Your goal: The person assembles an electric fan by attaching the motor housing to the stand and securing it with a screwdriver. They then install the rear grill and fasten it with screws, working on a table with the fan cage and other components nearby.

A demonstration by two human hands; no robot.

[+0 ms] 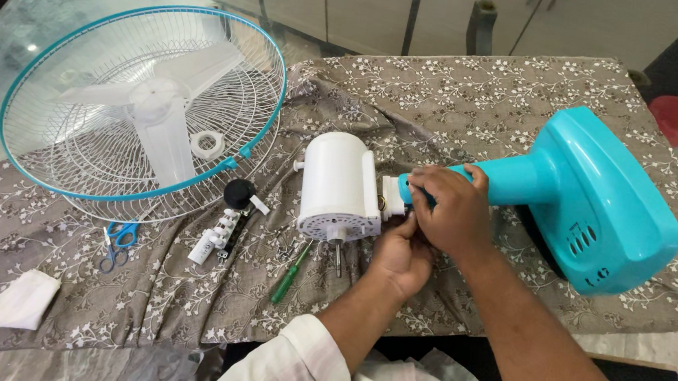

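Note:
A turquoise fan base (600, 197) lies on its side on the cloth, its neck pointing left. A white motor housing (339, 184) sits at the end of that neck, its shaft pointing toward me. My right hand (450, 208) wraps over the joint where neck meets motor. Just below it, my left hand (400, 253) has its fingers pressed to the same joint from underneath. What the fingertips pinch is hidden. A green-handled screwdriver (289, 274) lies on the cloth below the motor.
A white wire fan guard with a turquoise rim (142, 100), holding translucent blades and a white ring nut, rests at the left. A switch block with a black knob (226, 220), blue scissors (118, 243) and a white folded cloth (20, 300) lie nearby. The patterned cloth (478, 96) covers a glass table.

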